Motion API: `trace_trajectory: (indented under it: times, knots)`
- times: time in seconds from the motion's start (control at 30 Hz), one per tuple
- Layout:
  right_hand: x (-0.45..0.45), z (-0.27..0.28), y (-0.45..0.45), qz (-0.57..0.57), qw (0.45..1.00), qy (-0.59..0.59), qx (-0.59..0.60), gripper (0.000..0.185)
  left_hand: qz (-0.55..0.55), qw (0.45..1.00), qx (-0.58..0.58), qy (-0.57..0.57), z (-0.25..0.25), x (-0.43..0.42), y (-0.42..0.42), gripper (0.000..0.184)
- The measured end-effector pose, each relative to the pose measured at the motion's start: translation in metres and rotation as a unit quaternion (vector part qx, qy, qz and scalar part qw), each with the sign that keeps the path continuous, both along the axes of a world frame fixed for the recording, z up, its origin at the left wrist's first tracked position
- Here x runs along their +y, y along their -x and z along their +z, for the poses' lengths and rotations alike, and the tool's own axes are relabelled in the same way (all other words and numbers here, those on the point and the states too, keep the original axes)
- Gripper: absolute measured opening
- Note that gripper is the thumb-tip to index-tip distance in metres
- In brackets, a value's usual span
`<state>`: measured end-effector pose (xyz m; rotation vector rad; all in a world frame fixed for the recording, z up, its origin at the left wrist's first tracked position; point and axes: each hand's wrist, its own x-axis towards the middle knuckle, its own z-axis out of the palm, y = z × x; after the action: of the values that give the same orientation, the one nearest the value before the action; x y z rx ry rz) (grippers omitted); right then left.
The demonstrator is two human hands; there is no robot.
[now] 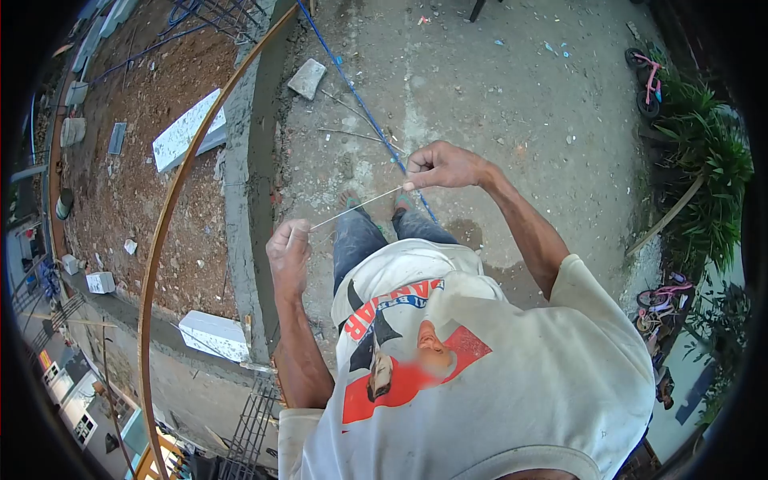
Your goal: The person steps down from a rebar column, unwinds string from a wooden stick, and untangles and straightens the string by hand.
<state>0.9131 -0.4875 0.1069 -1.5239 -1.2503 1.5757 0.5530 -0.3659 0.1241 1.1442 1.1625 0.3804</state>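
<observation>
A thin, light-coloured string [356,208] is stretched between my two hands, in front of my body at waist height. My left hand [289,250] is closed on its lower left end, fingers pinched together. At its upper right end, my right hand [444,166] pinches the string between thumb and fingers. The string slants upward from left to right, above my legs and feet. A blue hose or pipe [352,86] runs along the ground behind my right hand.
A low concrete wall [250,160] runs along my left, with white blocks [192,132] on the soil beyond it. A curved brown strip [164,216] arcs over the left side. A loose block [307,79] lies ahead. Plants [704,160] and a pink bike [652,80] stand right.
</observation>
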Motion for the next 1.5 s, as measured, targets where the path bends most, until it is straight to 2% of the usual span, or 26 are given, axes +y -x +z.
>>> trace_trajectory:
  times: [0.03, 0.1, 0.13, 0.17, 0.23, 0.3, 0.33, 0.4, 0.47, 0.5, 0.57, 0.6, 0.63, 0.67, 0.7, 0.77, 0.83, 0.9, 0.93, 1.0, 1.13, 1.17, 1.23, 1.27, 1.43, 1.5]
  knots:
    - [-0.01, 0.001, -0.023, -0.017, 1.0, 0.015, -0.013, 0.03, 0.03, 0.999, 0.036, -0.006, -0.008, 0.015, 0.027, 0.031]
    - [-0.033, 0.002, -0.052, -0.049, 0.998, 0.029, -0.032, 0.028, 0.046, 0.983, 0.125, -0.123, -0.02, 0.034, 0.076, 0.032]
    - [-0.043, 0.002, -0.064, -0.095, 0.994, 0.03, -0.044, 0.028, -0.003, 0.954, 0.253, -0.163, -0.037, 0.052, 0.123, 0.034]
    - [-0.048, 0.006, -0.073, -0.14, 0.988, 0.029, -0.056, 0.027, -0.025, 0.93, 0.274, -0.246, -0.069, 0.064, 0.176, 0.035]
    - [-0.05, 0.022, -0.08, -0.177, 0.981, 0.03, -0.069, 0.026, -0.065, 0.877, 0.413, -0.237, -0.081, 0.074, 0.246, 0.042]
    - [-0.052, 0.033, -0.079, -0.212, 0.974, 0.032, -0.077, 0.024, -0.047, 0.864, 0.431, -0.257, -0.098, 0.068, 0.308, 0.044]
    - [-0.049, 0.036, -0.078, -0.222, 0.97, 0.014, -0.101, 0.024, -0.074, 0.837, 0.495, -0.219, -0.094, 0.064, 0.33, 0.044]
    - [-0.041, 0.046, -0.082, -0.238, 0.962, -0.01, -0.132, 0.023, -0.159, 0.803, 0.507, -0.27, -0.122, 0.062, 0.4, 0.043]
    - [-0.035, 0.054, -0.081, -0.223, 0.964, -0.009, -0.144, 0.024, -0.249, 0.731, 0.593, -0.229, -0.138, 0.061, 0.444, 0.04]
    - [-0.03, 0.058, -0.077, -0.227, 0.963, -0.011, -0.146, 0.024, -0.251, 0.731, 0.59, -0.233, -0.133, 0.066, 0.432, 0.04]
    - [-0.015, 0.065, -0.063, -0.288, 0.957, 0.015, -0.041, 0.027, -0.331, 0.775, 0.498, -0.203, -0.118, 0.073, 0.376, 0.036]
    - [-0.006, 0.066, -0.051, -0.282, 0.958, 0.015, -0.039, 0.027, -0.303, 0.796, 0.507, -0.133, -0.127, 0.089, 0.326, 0.044]
    - [0.005, 0.067, -0.037, -0.307, 0.951, 0.018, 0.038, 0.03, -0.226, 0.901, 0.352, -0.118, -0.122, 0.089, 0.269, 0.042]
    - [0.014, 0.068, -0.021, -0.328, 0.937, 0.024, 0.115, 0.033, -0.169, 0.94, 0.244, -0.167, -0.098, 0.083, 0.194, 0.042]
    - [0.023, 0.068, -0.007, -0.315, 0.941, 0.025, 0.12, 0.033, -0.161, 0.961, 0.193, -0.114, -0.066, 0.083, 0.124, 0.044]
    - [0.041, 0.07, 0.021, -0.301, 0.9, 0.055, 0.309, 0.036, -0.159, 0.983, -0.002, -0.092, -0.03, 0.074, 0.022, 0.053]
    - [0.055, 0.075, 0.05, -0.279, 0.898, 0.061, 0.336, 0.036, -0.213, 0.964, -0.144, -0.075, 0.005, 0.067, -0.05, 0.066]
    - [0.064, 0.077, 0.064, -0.265, 0.893, 0.064, 0.358, 0.036, -0.216, 0.941, -0.225, -0.129, 0.016, 0.058, -0.095, 0.05]
    - [0.066, 0.077, 0.067, -0.25, 0.903, 0.041, 0.347, 0.037, -0.212, 0.943, -0.222, -0.129, 0.019, 0.067, -0.102, 0.05]
    - [0.066, 0.075, 0.069, -0.239, 0.911, 0.015, 0.336, 0.038, -0.327, 0.927, -0.18, -0.032, 0.024, 0.075, -0.112, 0.039]
    - [0.052, 0.075, 0.061, -0.253, 0.939, -0.037, 0.232, 0.044, -0.262, 0.944, -0.12, -0.164, 0.031, 0.085, -0.096, 0.03]
    - [0.049, 0.075, 0.059, -0.229, 0.949, -0.043, 0.211, 0.042, -0.265, 0.943, -0.119, -0.165, 0.033, 0.088, -0.092, 0.03]
    - [0.045, 0.075, 0.061, -0.211, 0.958, -0.04, 0.191, 0.035, -0.134, 0.968, -0.15, -0.148, 0.046, 0.094, -0.082, 0.031]
    - [0.043, 0.076, 0.063, -0.19, 0.966, -0.035, 0.17, 0.029, -0.135, 0.968, -0.149, -0.151, 0.05, 0.1, -0.075, 0.031]
    - [0.036, 0.082, 0.061, -0.21, 0.971, -0.049, 0.1, 0.021, 0.041, 0.975, -0.127, -0.179, 0.065, 0.12, -0.035, 0.031]
    - [0.04, 0.083, 0.06, -0.224, 0.969, -0.062, 0.082, 0.022, 0.006, 0.977, -0.091, -0.194, 0.07, 0.124, -0.016, 0.031]
